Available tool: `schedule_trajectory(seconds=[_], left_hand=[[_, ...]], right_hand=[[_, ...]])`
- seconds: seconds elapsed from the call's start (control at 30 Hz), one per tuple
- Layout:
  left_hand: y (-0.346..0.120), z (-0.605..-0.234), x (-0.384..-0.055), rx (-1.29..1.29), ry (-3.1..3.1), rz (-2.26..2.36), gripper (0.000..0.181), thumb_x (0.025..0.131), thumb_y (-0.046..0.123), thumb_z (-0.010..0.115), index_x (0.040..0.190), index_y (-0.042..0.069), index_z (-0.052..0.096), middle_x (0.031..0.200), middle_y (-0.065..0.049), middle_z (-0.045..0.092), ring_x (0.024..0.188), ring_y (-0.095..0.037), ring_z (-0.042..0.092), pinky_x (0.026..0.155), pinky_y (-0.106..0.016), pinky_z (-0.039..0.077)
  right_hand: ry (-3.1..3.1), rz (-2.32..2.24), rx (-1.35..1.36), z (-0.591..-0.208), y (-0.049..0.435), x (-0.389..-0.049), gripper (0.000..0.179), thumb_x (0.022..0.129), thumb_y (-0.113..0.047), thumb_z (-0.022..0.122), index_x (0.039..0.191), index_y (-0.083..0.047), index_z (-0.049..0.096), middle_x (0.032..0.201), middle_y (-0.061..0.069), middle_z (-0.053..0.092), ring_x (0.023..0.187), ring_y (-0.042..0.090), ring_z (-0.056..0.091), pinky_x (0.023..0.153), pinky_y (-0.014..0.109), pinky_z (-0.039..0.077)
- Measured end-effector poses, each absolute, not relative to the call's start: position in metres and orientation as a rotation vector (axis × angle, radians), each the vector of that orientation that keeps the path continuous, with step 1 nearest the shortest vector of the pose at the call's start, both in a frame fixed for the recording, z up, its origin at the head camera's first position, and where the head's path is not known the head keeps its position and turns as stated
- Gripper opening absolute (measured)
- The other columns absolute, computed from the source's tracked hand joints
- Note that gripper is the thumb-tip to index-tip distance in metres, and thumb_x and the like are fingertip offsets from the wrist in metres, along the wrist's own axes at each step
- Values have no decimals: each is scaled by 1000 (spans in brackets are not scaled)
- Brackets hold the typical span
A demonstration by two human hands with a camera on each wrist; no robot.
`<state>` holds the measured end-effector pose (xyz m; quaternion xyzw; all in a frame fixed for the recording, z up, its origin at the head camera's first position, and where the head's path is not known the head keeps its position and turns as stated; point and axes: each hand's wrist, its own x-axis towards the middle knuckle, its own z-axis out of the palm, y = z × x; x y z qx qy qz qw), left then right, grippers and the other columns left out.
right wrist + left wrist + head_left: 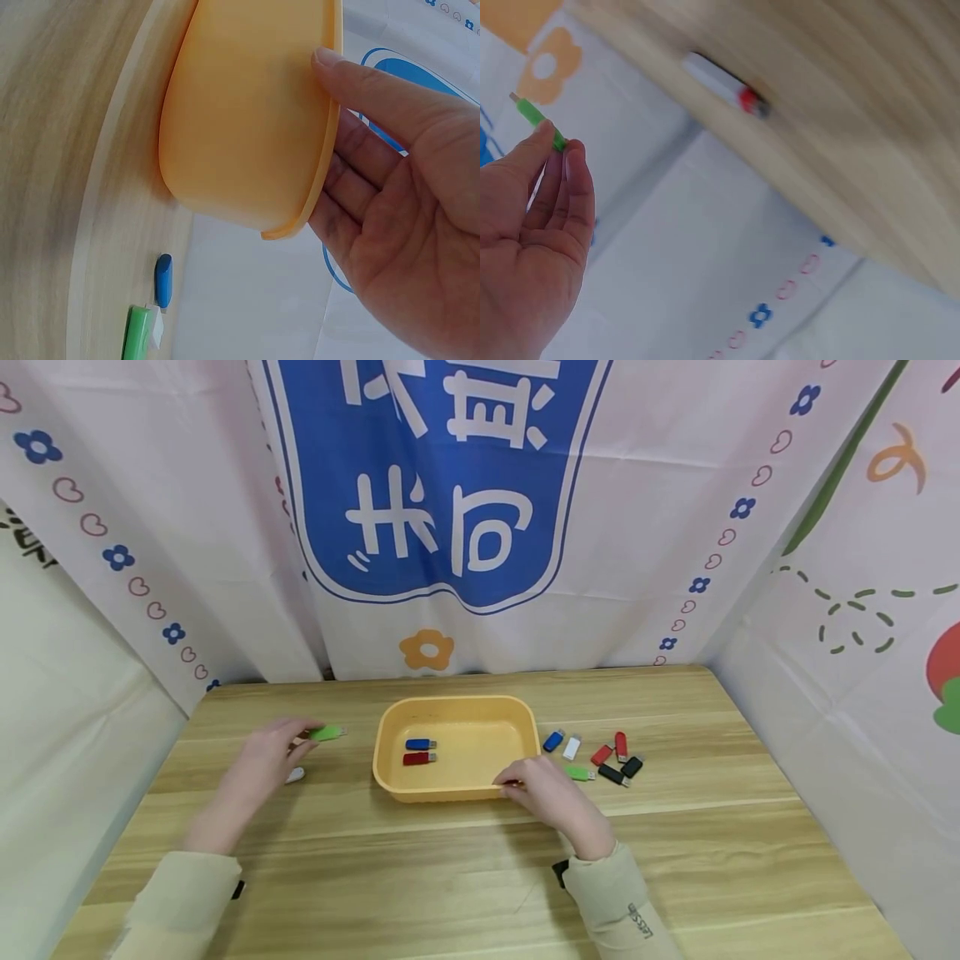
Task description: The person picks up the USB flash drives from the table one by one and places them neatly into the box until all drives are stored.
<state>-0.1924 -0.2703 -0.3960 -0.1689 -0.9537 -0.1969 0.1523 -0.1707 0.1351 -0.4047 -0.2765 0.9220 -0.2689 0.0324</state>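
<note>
My left hand (268, 758) pinches a green USB stick (327, 733) by one end between thumb and fingertips, above the left part of the table. Its metal plug points away from the hand, towards the yellow plastic bin (450, 794). With thumb and fingers my right hand (551, 793) grips the bin's rim near the front right corner. Inside the bin, towards the left, lie a blue USB stick (420, 744) and a red USB stick (418, 758). In the right wrist view the thumb lies on the outer wall and the fingers go behind the rim.
Right of the bin lie several loose USB sticks: blue (553, 741), white (572, 747), green (579, 773), red (621, 747) and black (632, 767) among them. A small white object (296, 775) lies beneath the left hand. Printed cloth (600, 610) hangs behind the wooden table (420, 877).
</note>
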Motion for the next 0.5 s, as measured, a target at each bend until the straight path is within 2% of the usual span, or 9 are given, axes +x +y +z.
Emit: schedule_trajectory(seconds=[0.17,0.3,0.5], left_hand=[[-250,-392,-189,-556,-2657,-554,25,85,1,74,111,1,71,104,-20,72,86,-32,70,69,-44,59],[-237,-391,-187,-619,-2607,-539,25,84,1,75,109,2,72,102,-17,73,88,-32,70,73,-44,59],[-224,-393,-185,-650,-2632,-569,25,86,2,74,110,2,72,105,-17,73,90,-31,71,72,-42,59]], right_hand=[[2831,-835,-852,-404,135,-170,12,91,-11,71,100,-11,79,98,2,78,90,16,73,79,32,58],[2830,-844,-848,-403,135,-170,12,91,-10,71,100,-11,79,98,2,78,91,16,73,80,33,59],[2833,-838,-851,-404,135,-170,12,90,-10,71,100,-11,79,98,2,78,91,16,73,79,33,59]])
